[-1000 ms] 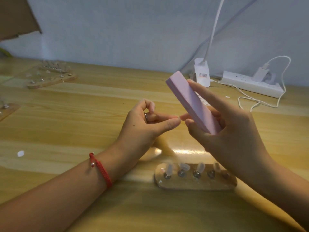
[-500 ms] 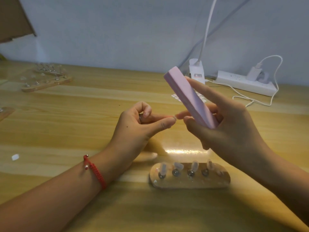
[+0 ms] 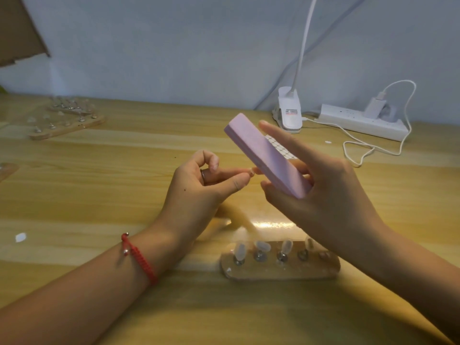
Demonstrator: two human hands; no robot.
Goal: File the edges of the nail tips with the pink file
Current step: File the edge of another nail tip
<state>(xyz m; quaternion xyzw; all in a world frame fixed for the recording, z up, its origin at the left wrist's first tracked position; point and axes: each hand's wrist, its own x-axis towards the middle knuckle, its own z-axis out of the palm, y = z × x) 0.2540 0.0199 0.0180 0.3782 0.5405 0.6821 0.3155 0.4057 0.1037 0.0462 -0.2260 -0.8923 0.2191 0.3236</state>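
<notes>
Only writing anywhere was a little label on the white lamp clip [image 3: 290,113] at the back of the table [image 3: 99,170]. It had a red bit and a dark line of text, way too small to read. No brand showed on the white power strip [image 3: 361,123] beside it or on the charger [image 3: 375,105] plugged into it.

The pink file [image 3: 267,155] was a chunky block held up above the table in the right hand [image 3: 323,195]. It was tilted, with the top end pointing up and left and the bottom end tucked in against the palm. The index finger lay stretched out along the far side, the thumb [image 3: 271,192] was curled under the near edge, and the other fingers were wrapped behind it, so it was a proper hold.

The left hand [image 3: 199,192] had a small clear nail tip [image 3: 251,173] pinched between thumb and a fingertip, with the remaining fingers curled in. The tip sat right at the lower long edge of the file, about halfway along it. Couldn't tell if it was actually touching or just beside it.

That wrist had a red string bracelet [image 3: 139,257], and there was a dark ring [image 3: 203,174] on one finger.

Below the hands, near the front of the table, lay a wooden holder [image 3: 278,270] with a row of metal pegs, several with clear tips [image 3: 240,251] stuck on them. The right forearm covered its right end. More wooden holders [image 3: 64,123] sat far off to the left, blurry.
</notes>
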